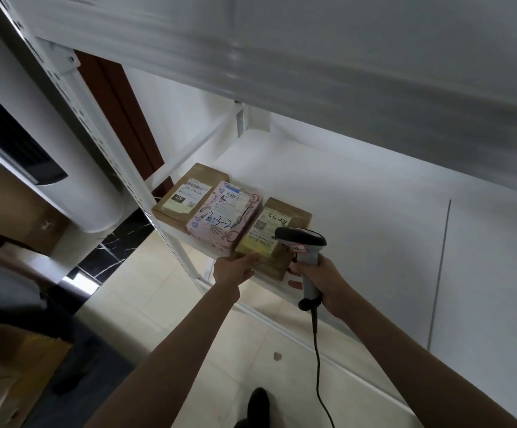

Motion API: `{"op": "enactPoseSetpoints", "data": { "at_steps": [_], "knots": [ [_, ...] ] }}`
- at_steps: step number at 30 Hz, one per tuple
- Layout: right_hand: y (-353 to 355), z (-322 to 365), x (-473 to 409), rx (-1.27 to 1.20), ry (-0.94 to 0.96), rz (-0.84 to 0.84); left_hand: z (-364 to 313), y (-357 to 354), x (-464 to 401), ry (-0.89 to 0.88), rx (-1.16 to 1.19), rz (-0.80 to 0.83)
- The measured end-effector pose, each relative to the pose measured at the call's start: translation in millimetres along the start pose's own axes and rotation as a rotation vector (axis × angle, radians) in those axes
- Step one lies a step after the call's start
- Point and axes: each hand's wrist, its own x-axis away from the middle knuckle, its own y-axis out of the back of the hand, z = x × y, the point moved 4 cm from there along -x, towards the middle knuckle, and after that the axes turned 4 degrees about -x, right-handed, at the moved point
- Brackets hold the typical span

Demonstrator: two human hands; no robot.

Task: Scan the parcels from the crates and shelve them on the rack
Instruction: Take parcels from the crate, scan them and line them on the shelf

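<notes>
Three parcels on white metal rack shelf (359,193): brown cardboard box (186,193), pink patterned parcel (224,219), brown yellow-labelled box (274,236). Left hand (234,270), fingers flat, pushes pink parcel home. Right hand (325,281) grips grey corded barcode scanner (305,242). Crates out of view; remainder unknown.

White rack shelf (359,211), three parcels at its left end.
Sitting side by side: brown box (186,193) at the far left, pink parcel (223,220) marked "4-3-2" in the middle, brown parcel (282,230) on the right.
</notes>
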Motion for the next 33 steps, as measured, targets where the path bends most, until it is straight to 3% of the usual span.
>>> {"op": "enactPoseSetpoints", "data": {
  "at_steps": [9, 18, 26, 33],
  "knots": [
    [-15, -2, -4, 0.021, -0.008, 0.028, -4, 14, -5, 0.046, 0.012, 0.013],
    [27, -8, 23, -0.023, 0.036, -0.031, 7, 3, 17, 0.11, -0.266, 0.325],
    [99, -32, 105, -0.038, 0.129, -0.061, 50, -66, 71, 0.049, -0.609, 0.493],
    [188, -85, 223, -0.142, 0.199, -0.244, 120, -148, 158, -0.029, -0.824, 0.661]
  ]
}}
